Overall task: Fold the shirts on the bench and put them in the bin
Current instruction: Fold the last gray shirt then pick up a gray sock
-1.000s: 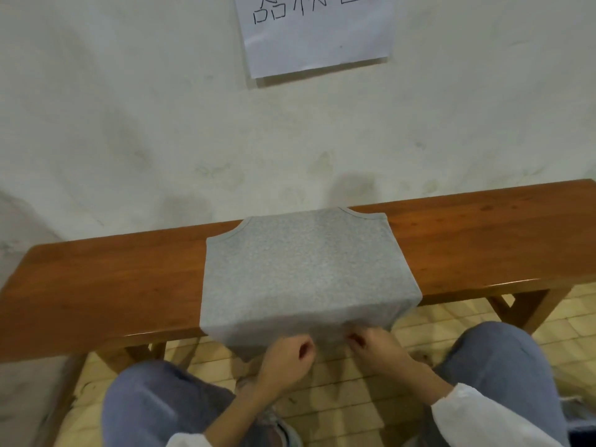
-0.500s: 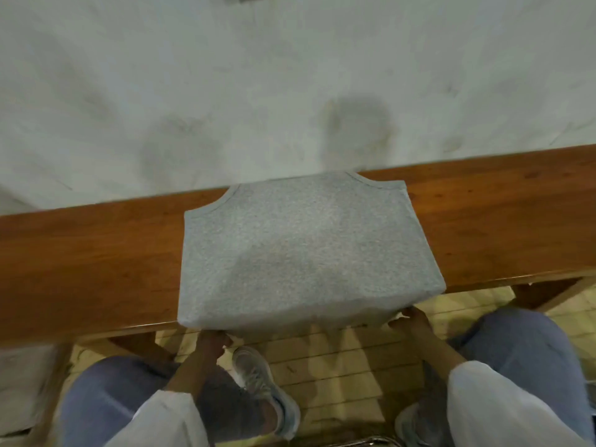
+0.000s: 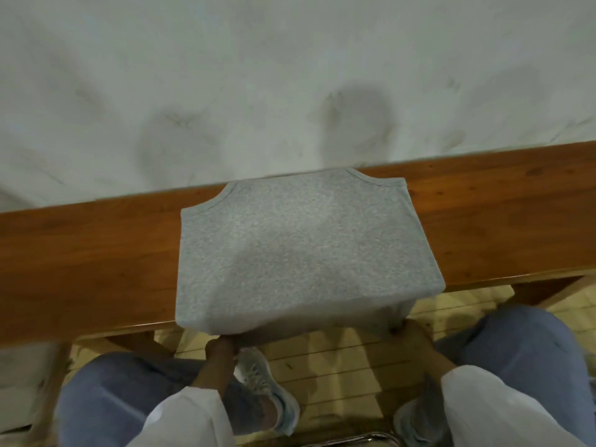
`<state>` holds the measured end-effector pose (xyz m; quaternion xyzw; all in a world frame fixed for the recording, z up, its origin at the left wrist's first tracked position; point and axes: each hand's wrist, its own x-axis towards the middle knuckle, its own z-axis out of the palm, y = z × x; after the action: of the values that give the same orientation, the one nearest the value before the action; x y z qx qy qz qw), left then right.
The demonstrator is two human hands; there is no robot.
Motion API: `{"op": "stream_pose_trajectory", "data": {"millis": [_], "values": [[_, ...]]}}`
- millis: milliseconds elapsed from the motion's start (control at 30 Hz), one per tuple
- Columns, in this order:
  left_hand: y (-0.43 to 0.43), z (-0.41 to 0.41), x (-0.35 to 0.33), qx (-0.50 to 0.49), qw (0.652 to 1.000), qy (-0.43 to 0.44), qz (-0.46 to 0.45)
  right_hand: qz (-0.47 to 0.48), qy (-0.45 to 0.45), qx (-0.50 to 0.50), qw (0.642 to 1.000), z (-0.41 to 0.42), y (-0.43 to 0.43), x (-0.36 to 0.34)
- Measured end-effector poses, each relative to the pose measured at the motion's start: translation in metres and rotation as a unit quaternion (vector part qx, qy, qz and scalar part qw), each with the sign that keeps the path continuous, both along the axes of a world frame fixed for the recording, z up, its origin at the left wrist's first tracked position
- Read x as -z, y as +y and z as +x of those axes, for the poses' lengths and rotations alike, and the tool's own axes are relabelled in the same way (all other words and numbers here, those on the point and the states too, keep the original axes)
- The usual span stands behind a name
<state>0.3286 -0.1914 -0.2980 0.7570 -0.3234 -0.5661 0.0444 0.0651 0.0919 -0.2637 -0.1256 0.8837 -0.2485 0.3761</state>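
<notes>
A grey shirt (image 3: 303,250) lies across the wooden bench (image 3: 90,262), its neck end at the wall and its lower end hanging over the front edge. My left hand (image 3: 221,346) grips the hanging hem at its left corner. At the right corner, my right hand (image 3: 408,330) holds the hem from below, its fingers mostly hidden behind the cloth. The hem is lifted a little between the two hands.
A pale wall (image 3: 290,75) rises right behind the bench. My knees in blue jeans (image 3: 106,401) and grey sneakers (image 3: 267,385) are below the bench over a tiled floor. A thin metal rim (image 3: 354,441) shows at the bottom edge.
My hands have moved apart from the middle of the hem to its two corners. The camera has tilted down and closer, so the paper on the wall is out of view.
</notes>
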Motion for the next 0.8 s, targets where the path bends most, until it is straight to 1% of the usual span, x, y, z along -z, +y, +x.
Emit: {"op": "stream_pose_trajectory", "data": {"millis": [33,67,100,133,167,200,233,300,367,400,433,467,500,533,567,600,633,667,700,733,767,800], "values": [[0.002,0.001,-0.005,0.010,1.000,-0.002,-0.015,0.028,-0.034,-0.011,0.999,0.005,-0.001,-0.011],[0.004,0.002,-0.014,0.030,0.999,-0.008,-0.027,0.060,-0.029,0.013,0.998,0.008,-0.004,-0.022],[0.003,0.008,-0.015,0.062,0.997,-0.023,-0.042,0.069,-0.018,0.019,0.997,0.009,-0.001,-0.030],[-0.001,0.014,-0.013,0.106,0.991,-0.054,-0.055,0.082,-0.004,-0.006,0.997,0.013,0.002,-0.038],[-0.009,0.024,0.007,0.153,0.982,-0.075,-0.081,0.072,0.015,-0.046,0.996,0.016,0.006,-0.048],[-0.010,0.027,0.008,0.191,0.971,-0.098,-0.105,0.076,0.037,-0.060,0.995,0.019,0.008,-0.058],[-0.009,0.029,0.002,0.217,0.962,-0.101,-0.130,0.076,0.059,-0.065,0.993,0.023,0.011,-0.067],[0.003,0.023,-0.037,0.252,0.945,-0.090,-0.189,0.026,0.085,-0.044,0.995,0.031,0.014,-0.083],[0.017,0.019,-0.074,0.261,0.932,-0.067,-0.244,-0.039,0.092,0.010,0.995,0.042,0.015,-0.107],[0.026,0.018,-0.091,0.257,0.931,-0.046,-0.256,-0.069,0.091,0.031,0.993,0.046,0.015,-0.116],[0.031,0.017,-0.103,0.259,0.931,-0.016,-0.258,-0.101,0.100,0.037,0.989,0.051,0.015,-0.127],[0.036,0.015,-0.119,0.259,0.936,0.028,-0.236,-0.125,0.105,0.023,0.986,0.053,0.014,-0.135],[0.041,0.015,-0.136,0.273,0.941,0.079,-0.186,-0.151,0.096,-0.001,0.984,0.054,0.014,-0.147],[0.043,0.013,-0.159,0.314,0.934,0.128,-0.110,-0.169,0.072,-0.036,0.982,0.052,0.014,-0.158],[0.041,0.011,-0.180,0.397,0.903,0.160,-0.039,-0.166,0.036,-0.079,0.982,0.047,0.012,-0.170],[0.036,0.010,-0.202,0.495,0.850,0.180,0.020,-0.150,-0.002,-0.122,0.981,0.040,0.011,-0.186],[0.030,0.008,-0.223,0.572,0.793,0.201,0.055,-0.138,-0.047,-0.157,0.977,0.032,0.009,-0.205],[0.023,0.006,-0.244,0.617,0.753,0.219,0.069,-0.142,-0.106,-0.166,0.970,0.024,0.006,-0.222],[0.016,0.004,-0.264,0.618,0.747,0.238,0.062,-0.176,-0.174,-0.142,0.958,0.015,0.003,-0.236],[0.006,-0.001,-0.283,0.580,0.770,0.265,0.035,-0.233,-0.236,-0.094,0.939,0.003,-0.001,-0.248],[-0.005,-0.006,-0.296,0.505,0.808,0.303,0.006,-0.293,-0.278,-0.042,0.914,-0.008,-0.006,-0.254],[-0.016,-0.010,-0.307,0.409,0.840,0.355,-0.020,-0.339,-0.298,0.001,0.892,-0.017,-0.013,-0.257]]}}
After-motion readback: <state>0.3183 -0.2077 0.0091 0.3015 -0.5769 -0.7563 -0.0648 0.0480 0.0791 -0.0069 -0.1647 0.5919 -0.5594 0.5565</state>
